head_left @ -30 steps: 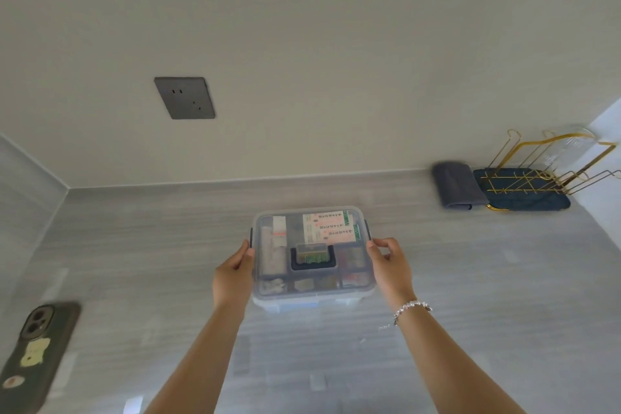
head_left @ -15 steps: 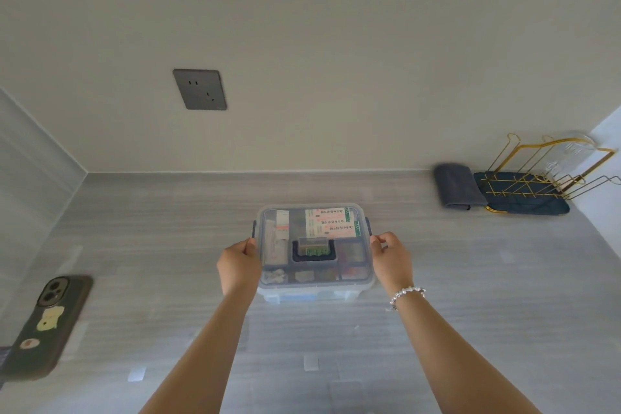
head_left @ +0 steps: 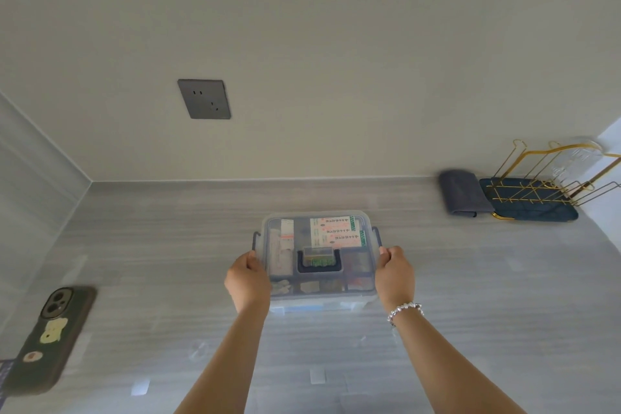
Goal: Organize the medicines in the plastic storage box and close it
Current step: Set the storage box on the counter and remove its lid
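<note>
Head view: the clear plastic storage box [head_left: 319,259] sits on the grey counter [head_left: 470,296] near the frame's middle, its lid on, medicine cartons [head_left: 336,232] visible through it. The left hand [head_left: 247,282] presses the box's 9 o'clock side, fingers curled at the dark latch [head_left: 256,240]. The right hand [head_left: 394,270], bracelet [head_left: 405,310] at the wrist, grips the 3 o'clock side, fingers bent around the opposite latch [head_left: 377,235]. A phone [head_left: 50,336] lies at 8 o'clock, a folded cloth [head_left: 462,191] and a gold rack [head_left: 544,185] at 2 o'clock.

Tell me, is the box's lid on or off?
On. The clear lid covers the box, medicines showing through it; whether its side latches are snapped, I cannot tell.
</note>
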The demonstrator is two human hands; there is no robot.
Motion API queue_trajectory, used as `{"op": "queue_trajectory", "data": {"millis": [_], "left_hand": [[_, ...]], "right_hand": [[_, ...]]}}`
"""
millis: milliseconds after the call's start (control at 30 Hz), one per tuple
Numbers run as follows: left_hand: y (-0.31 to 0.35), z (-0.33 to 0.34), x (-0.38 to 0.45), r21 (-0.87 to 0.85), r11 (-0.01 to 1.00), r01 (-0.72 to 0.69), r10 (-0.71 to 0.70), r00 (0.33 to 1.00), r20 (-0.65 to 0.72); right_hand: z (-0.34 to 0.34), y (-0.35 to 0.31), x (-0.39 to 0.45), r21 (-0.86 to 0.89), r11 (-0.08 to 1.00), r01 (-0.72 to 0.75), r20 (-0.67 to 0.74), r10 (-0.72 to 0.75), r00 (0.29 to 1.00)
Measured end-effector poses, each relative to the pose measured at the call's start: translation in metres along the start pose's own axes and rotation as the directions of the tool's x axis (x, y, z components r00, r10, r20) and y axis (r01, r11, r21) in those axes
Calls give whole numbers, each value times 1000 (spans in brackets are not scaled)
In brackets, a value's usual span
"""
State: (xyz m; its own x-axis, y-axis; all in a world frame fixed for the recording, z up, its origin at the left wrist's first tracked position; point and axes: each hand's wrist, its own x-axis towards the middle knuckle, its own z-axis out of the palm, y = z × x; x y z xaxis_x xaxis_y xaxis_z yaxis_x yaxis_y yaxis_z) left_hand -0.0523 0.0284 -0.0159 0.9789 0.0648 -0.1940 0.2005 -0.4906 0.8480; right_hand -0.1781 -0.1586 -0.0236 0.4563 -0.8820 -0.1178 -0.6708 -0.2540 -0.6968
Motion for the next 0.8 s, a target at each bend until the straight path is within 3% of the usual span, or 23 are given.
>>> {"op": "queue_trajectory", "data": {"millis": [67,267,367,433,500,667,800], "left_hand": [[-2,0,2,-13,999,34,-34,999,-14],[-7,-2,0,-19,997,-72,73,995,69],[-7,-4,-1,108,980,-169,165,985,47],[-8,-2,-3,203,955,-214,194,974,114],[-6,-1,-7,142,975,-171,137,966,221],[4,-5,-12,-59,998,-37,53,957,284],[17,-15,-18,-167,985,-40,83,962,259]], "right_hand": [[1,0,-2,22,1000,-6,-14,7,1000],[-1,3,-4,-48,999,21,-60,-24,998],[-6,3,-4,-127,984,125,-104,-139,985],[-6,3,-6,-204,962,179,-85,-200,976],[-3,1,-8,-225,960,168,-15,-176,984],[-2,-10,-17,-36,994,101,130,-95,987],[-7,-20,-29,158,987,24,109,-42,993]]}}
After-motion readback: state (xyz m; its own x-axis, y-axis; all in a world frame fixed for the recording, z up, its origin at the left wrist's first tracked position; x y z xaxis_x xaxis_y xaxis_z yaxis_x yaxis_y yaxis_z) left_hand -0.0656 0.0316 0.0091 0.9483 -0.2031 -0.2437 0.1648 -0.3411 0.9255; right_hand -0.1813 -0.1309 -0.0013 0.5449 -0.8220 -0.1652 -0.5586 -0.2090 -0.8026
